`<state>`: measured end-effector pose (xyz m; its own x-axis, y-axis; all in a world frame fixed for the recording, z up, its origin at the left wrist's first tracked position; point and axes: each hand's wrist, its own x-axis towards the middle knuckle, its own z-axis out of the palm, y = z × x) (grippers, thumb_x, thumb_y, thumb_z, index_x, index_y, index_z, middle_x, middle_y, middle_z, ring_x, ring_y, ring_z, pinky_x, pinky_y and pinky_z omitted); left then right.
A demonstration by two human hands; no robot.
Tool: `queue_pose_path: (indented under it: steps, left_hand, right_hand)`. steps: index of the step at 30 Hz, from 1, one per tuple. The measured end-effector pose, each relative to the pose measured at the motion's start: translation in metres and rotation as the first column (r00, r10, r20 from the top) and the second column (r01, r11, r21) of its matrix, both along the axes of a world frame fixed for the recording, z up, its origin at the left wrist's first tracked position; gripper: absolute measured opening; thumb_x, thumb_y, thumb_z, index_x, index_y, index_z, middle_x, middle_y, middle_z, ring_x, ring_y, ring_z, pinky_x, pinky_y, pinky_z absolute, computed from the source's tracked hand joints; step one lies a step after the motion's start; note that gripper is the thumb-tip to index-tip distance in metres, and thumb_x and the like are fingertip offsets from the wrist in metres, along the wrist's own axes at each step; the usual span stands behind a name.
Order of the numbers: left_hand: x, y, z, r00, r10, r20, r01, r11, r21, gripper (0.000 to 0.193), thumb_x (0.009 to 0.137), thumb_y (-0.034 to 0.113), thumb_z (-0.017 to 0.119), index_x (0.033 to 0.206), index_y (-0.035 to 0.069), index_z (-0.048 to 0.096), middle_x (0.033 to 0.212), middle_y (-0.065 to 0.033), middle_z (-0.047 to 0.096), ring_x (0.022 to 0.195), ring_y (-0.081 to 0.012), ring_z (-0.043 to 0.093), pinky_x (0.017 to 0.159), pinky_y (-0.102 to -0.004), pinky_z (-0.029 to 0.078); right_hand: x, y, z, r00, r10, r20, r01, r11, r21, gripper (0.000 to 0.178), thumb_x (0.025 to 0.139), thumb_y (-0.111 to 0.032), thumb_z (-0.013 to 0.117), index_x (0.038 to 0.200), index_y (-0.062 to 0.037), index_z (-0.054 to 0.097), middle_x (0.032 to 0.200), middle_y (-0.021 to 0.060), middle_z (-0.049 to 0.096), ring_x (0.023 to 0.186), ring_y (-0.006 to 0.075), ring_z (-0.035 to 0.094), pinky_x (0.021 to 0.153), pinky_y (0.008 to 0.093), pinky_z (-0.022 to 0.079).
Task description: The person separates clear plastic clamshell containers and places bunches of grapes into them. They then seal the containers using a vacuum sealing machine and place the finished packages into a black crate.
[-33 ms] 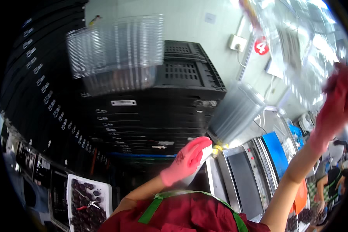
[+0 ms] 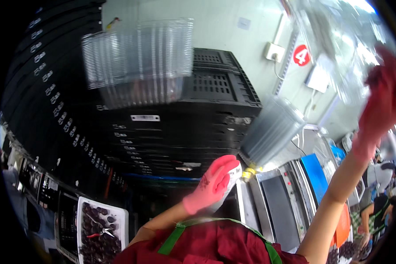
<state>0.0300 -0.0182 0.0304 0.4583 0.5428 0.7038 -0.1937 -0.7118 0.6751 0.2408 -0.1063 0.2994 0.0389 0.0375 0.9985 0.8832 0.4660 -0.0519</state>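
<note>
The left hand (image 2: 212, 184) curls its fingers closed around a white object (image 2: 235, 174) before the black crates (image 2: 193, 121), apparently to steady it. The right hand (image 2: 382, 94) is raised near clear plastic (image 2: 325, 37); blur leaves its grip impossible to tell. Clear boxes (image 2: 163, 50) nest, presumably saving space.

Container stack (image 2: 138, 57) on crates (image 2: 187, 132) ahead in my view, wall (image 2: 224, 31) behind, second container stack (image 2: 273, 130) right of crates, machine (image 2: 277, 204) lower right, sheeting (image 2: 352, 83) upper right, tray (image 2: 124, 222) lower left, fruit (image 2: 92, 251) in it, snips (image 2: 104, 232) on fruit.
</note>
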Motion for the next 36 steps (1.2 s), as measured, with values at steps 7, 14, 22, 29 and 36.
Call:
queue_pose_path:
  steps: [7, 14, 22, 29, 36]
  left_hand:
    - [-0.043, 0.007, -0.028, 0.921, -0.154, 0.357, 0.384, 0.506, -0.772, 0.052, 0.071, -0.013, 0.058, 0.118, 0.003, 0.045, 0.113, -0.0109, 0.053, 0.089, -0.0129, 0.057, 0.073, -0.0247, 0.049]
    - [-0.078, 0.011, -0.06, 0.886, -0.279, 0.371, 0.464, 0.531, -0.709, 0.015, 0.073, -0.002, 0.059, 0.085, 0.002, 0.065, 0.113, -0.0118, 0.055, 0.102, -0.0184, 0.053, 0.088, -0.0286, 0.038]
    - [-0.044, 0.007, -0.057, 0.899, -0.356, 0.255, 0.392, 0.392, -0.832, 0.016, 0.08, 0.004, 0.059, 0.096, 0.0, 0.06, 0.088, -0.0088, 0.064, 0.083, -0.0149, 0.06, 0.076, -0.0248, 0.046]
    - [-0.033, 0.014, -0.073, 0.918, -0.259, 0.3, 0.381, 0.367, -0.849, 0.009, 0.081, 0.004, 0.059, 0.088, -0.002, 0.062, 0.082, -0.0099, 0.064, 0.071, -0.0143, 0.06, 0.064, -0.0243, 0.048]
    - [-0.005, 0.015, -0.055, 0.846, -0.522, 0.109, 0.343, 0.375, -0.861, 0.028, 0.077, -0.007, 0.058, 0.105, -0.001, 0.058, 0.098, -0.0071, 0.062, 0.089, -0.0135, 0.059, 0.083, -0.027, 0.045]
  right_hand:
    - [-0.176, 0.184, 0.069, 0.862, -0.015, 0.507, 0.182, 0.942, -0.282, 0.021, 0.091, -0.017, 0.04, 0.1, -0.0077, 0.056, 0.089, 0.0089, 0.063, 0.068, 0.0175, 0.06, 0.056, 0.0297, 0.049]
    - [-0.192, 0.201, 0.052, 0.841, 0.445, 0.306, 0.033, 0.522, -0.852, 0.026, 0.089, -0.023, 0.042, 0.105, -0.0082, 0.056, 0.095, 0.0129, 0.061, 0.086, 0.0213, 0.06, 0.075, 0.0298, 0.046]
    - [-0.03, 0.238, -0.017, 0.993, 0.091, 0.079, -0.076, 0.982, -0.173, 0.022, 0.088, -0.018, 0.045, 0.104, -0.0054, 0.054, 0.101, 0.0172, 0.057, 0.091, 0.0265, 0.056, 0.075, 0.0331, 0.045]
    - [0.153, 0.151, -0.188, 0.758, -0.591, 0.274, 0.267, -0.102, -0.958, 0.041, 0.086, -0.034, 0.042, 0.111, -0.004, 0.056, 0.119, 0.0214, 0.051, 0.11, 0.0325, 0.05, 0.094, 0.0398, 0.038]
    - [0.237, 0.181, -0.223, 0.817, -0.439, 0.373, 0.293, -0.242, -0.925, 0.028, 0.087, -0.032, 0.037, 0.104, -0.0158, 0.054, 0.101, 0.0025, 0.057, 0.102, 0.0132, 0.053, 0.086, 0.0274, 0.039]
